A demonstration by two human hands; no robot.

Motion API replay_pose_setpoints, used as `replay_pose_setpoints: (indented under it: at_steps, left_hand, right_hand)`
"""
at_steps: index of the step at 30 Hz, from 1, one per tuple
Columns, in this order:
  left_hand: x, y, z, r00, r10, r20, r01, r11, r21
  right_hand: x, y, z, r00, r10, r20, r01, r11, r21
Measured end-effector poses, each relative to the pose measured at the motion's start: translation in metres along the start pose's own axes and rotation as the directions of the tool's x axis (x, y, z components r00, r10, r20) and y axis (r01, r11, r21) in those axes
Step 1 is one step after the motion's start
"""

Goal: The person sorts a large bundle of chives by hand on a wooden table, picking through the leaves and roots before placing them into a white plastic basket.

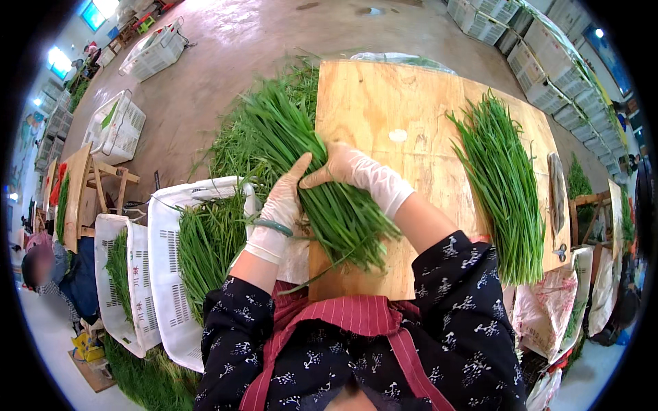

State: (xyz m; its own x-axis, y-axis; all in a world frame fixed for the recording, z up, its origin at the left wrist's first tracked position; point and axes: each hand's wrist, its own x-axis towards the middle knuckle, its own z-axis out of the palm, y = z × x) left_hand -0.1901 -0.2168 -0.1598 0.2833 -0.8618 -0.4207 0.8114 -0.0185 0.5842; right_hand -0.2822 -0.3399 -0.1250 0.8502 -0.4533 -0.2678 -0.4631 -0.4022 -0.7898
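A thick bundle of garlic chives (346,222) lies slantwise over the left edge of a wooden board (384,103). My left hand (282,205), in a thin white glove with a bangle at the wrist, closes on the bundle's left side. From the right, my gloved right hand (346,168) grips the same bundle around its middle, the two thumbs close together. A second pile of chives (504,185) rests on the board's right part, apart from both hands.
Left of the board stands a white crate (164,274) with chives, another white crate (116,226) beside it. Loose greens (229,140) heap beyond the board's left edge. Scissors (561,252) lie at its right edge. A person (51,264) is at far left; stacked crates (548,82) stand far right.
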Motion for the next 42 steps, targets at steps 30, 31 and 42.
replay_pose_setpoints:
  at_steps: [30,31,42]
  left_hand:
    - [-0.056,0.033,0.182,0.753,0.531,0.389,-0.653,0.528,0.542]
    - [-0.051,0.041,0.176,0.721,0.546,0.426,-0.692,0.582,0.426]
    - [-0.061,0.053,0.169,0.774,0.255,0.579,-0.620,0.486,0.616]
  right_hand:
    - [-0.110,-0.044,-0.061,0.668,-0.534,-0.519,0.606,0.795,-0.037]
    - [-0.116,-0.049,-0.064,0.636,-0.551,-0.540,0.615,0.785,-0.076]
    - [-0.124,-0.053,-0.082,0.875,-0.293,-0.386,0.345,0.936,0.072]
